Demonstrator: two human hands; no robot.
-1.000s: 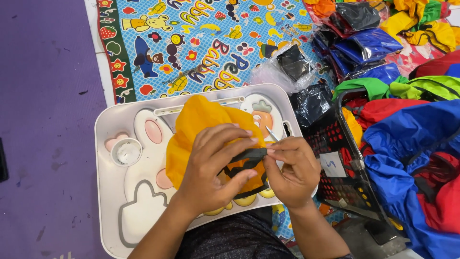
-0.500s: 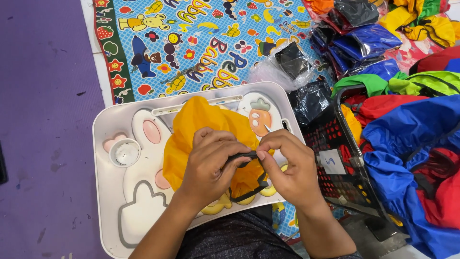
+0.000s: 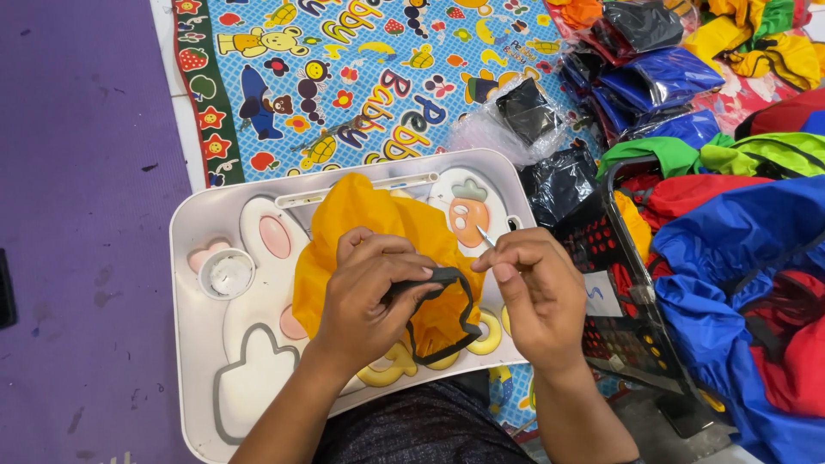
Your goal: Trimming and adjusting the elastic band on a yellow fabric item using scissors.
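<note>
An orange fabric piece [image 3: 369,223] lies bunched on a white lap tray [image 3: 193,361] printed with a rabbit shape. My left hand [image 3: 369,292] presses on the fabric and pinches a black strap [image 3: 447,301] that loops down over it. My right hand [image 3: 537,288] is just to the right, fingers closed on a thin silver needle [image 3: 484,236] whose tip points up and left. Whether thread runs from the needle cannot be told.
A small round white cup [image 3: 228,272] sits in the tray's left part. A colourful cartoon mat [image 3: 361,77] lies beyond the tray, purple floor mat [image 3: 77,172] to the left. At right stand a black crate [image 3: 619,283], blue and red fabric [image 3: 739,258], and bagged dark pieces [image 3: 524,112].
My right hand has drawn up and to the right, away from the strap, with the needle. The black strap's loop now hangs open below my left hand.
</note>
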